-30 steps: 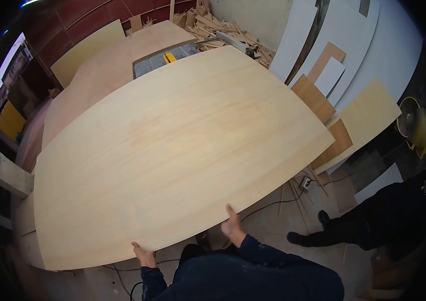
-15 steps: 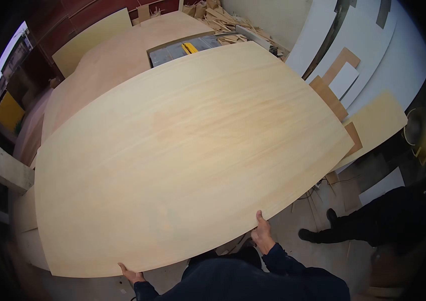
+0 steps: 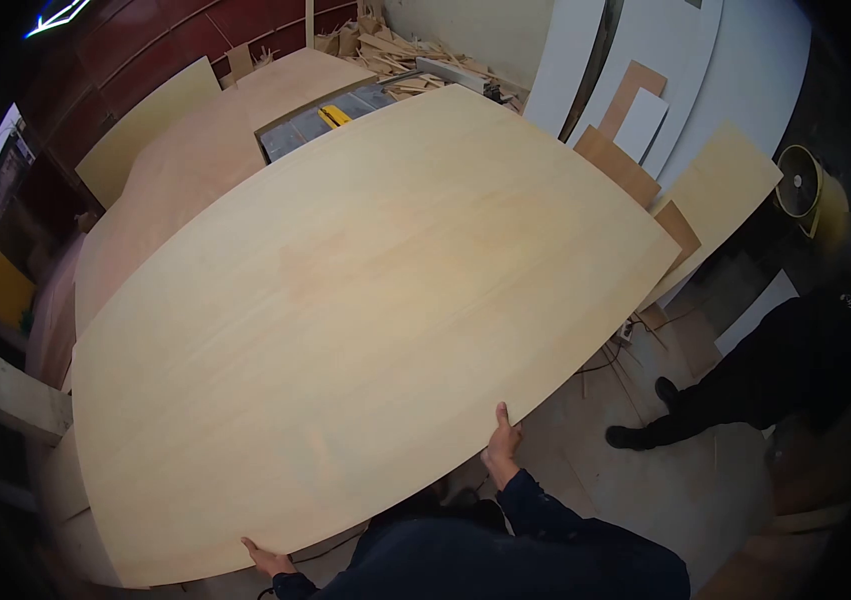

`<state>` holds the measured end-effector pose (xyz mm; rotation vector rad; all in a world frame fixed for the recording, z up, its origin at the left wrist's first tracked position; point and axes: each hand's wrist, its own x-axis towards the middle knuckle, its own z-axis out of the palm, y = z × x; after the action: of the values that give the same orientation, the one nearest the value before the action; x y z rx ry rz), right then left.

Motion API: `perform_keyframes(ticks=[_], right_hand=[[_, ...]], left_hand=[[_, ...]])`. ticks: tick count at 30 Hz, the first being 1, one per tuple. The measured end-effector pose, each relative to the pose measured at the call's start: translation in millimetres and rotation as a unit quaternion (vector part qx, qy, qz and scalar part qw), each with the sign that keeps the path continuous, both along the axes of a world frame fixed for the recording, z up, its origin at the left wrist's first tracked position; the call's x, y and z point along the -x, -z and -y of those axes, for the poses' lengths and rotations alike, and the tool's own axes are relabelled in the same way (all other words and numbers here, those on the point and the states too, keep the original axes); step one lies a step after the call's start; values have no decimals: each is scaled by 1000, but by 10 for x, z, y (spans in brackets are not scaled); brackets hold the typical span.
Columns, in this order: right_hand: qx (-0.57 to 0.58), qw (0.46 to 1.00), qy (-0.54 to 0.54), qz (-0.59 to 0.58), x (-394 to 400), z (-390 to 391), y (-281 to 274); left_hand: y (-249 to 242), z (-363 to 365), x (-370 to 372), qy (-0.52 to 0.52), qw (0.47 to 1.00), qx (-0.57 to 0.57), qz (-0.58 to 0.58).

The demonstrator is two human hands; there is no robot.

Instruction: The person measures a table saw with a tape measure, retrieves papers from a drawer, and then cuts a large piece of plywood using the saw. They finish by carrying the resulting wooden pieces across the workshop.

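Note:
A large pale plywood sheet [image 3: 375, 300] fills the middle of the view. My left hand [image 3: 267, 559] grips its near edge at the lower left, thumb on top and fingers hidden beneath. Farther right along the same edge, my right hand [image 3: 502, 440] holds the sheet, its thumb also on the upper face. Beyond the sheet's far edge shows a grey saw table [image 3: 295, 132] with a yellow part [image 3: 333, 117] on it.
Reddish boards [image 3: 185, 170] lie behind the sheet. White panels [image 3: 735, 90] and wood offcuts lean at the right, near a yellow round fan [image 3: 798, 182]. A person in dark clothes [image 3: 775, 350] stands at the right. Scrap wood [image 3: 395, 50] is piled at the back.
The view has shifted, so the saw table and the leaning panels appear farther left. Both hands still hold the sheet; its near left corner appears lower and my right hand slightly higher and farther left.

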<state>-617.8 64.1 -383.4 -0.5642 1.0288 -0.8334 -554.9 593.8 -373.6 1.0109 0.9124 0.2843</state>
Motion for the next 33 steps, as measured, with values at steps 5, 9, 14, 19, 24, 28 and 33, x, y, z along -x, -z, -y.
perform_keyframes(ticks=[5,9,14,19,24,28,33], right_hand=[[-8,999,22,33,-135,-31,-198],[3,999,35,35,-256,48,-191],[-20,998,49,26,-404,96,-6],[-10,998,61,23,-538,71,82],[-12,998,64,10,-523,78,119],[-9,998,65,13,-558,67,8],[7,997,71,12,-567,88,-64]], left_hand=[[-113,84,-150,-28,999,-3,20],[-355,280,-209,-5,998,48,28],[-364,392,-366,-31,999,10,17],[-121,230,-555,-28,998,41,29],[22,147,-563,1,999,23,38],[-25,167,-600,-5,998,46,33],[-96,240,-597,-12,1000,18,8]])
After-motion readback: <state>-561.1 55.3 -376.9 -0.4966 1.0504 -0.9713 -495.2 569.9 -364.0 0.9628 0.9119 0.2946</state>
